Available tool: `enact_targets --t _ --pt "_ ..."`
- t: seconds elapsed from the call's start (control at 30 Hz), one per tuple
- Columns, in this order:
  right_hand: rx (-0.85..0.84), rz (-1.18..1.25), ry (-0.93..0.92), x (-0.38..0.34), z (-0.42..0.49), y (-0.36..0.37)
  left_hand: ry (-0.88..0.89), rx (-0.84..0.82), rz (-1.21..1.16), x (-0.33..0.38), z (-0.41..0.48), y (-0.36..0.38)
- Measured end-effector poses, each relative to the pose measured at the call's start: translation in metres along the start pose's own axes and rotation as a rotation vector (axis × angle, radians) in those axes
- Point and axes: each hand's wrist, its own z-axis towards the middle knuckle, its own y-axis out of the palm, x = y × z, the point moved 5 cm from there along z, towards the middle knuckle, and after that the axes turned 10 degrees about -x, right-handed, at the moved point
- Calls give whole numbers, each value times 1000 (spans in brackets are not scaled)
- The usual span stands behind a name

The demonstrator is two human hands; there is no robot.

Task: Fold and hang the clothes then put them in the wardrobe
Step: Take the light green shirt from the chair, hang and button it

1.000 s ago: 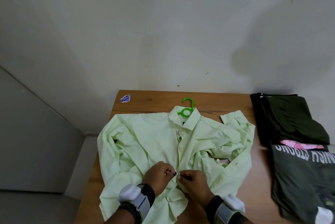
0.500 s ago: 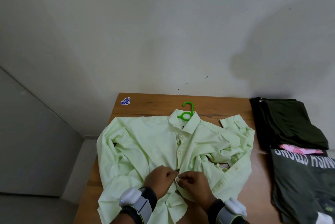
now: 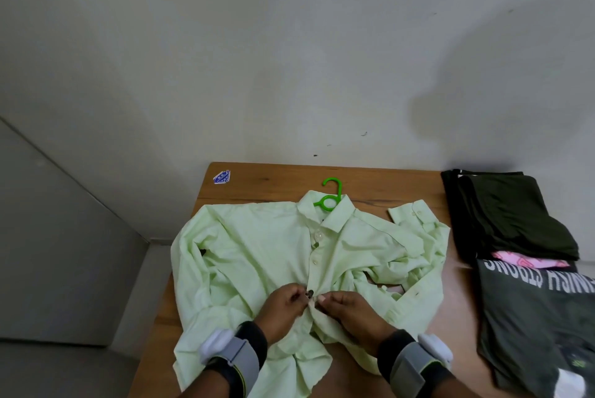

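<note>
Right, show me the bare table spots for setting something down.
Bare wood: the back strip of the wooden table, from the blue sticker past the green plastic hanger to the dark folded clothes. The pale green shirt crowds the middle.

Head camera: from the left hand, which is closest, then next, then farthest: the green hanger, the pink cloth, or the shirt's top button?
From the left hand:
1. Top button, just beyond it on the shirt.
2. Green hanger, at the collar, farther back.
3. Pink cloth, far right among the dark clothes.
</note>
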Motion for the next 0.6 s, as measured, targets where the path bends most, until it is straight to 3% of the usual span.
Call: enact_targets --t 0.13,0.27,0.37,0.43,0.53,0.6 --pt "121 -851 10 -20 -19 -12 90 202 597 -6 -17 -10" --pt "94 -1199 204 -18 -50 -40 204 322 947 -16 -45 -18" --pt "69 -1344 274 -22 -74 -57 255 309 1110 -23 -60 -31" --pt "197 -1399 126 -36 -91 -50 277 288 1104 -25 -70 -37" --pt "601 -1377 -332 -50 -118 -23 340 303 959 -17 -88 -34" --pt "657 -1369 -480 -38 -125 9 417 318 959 -9 -99 -20"
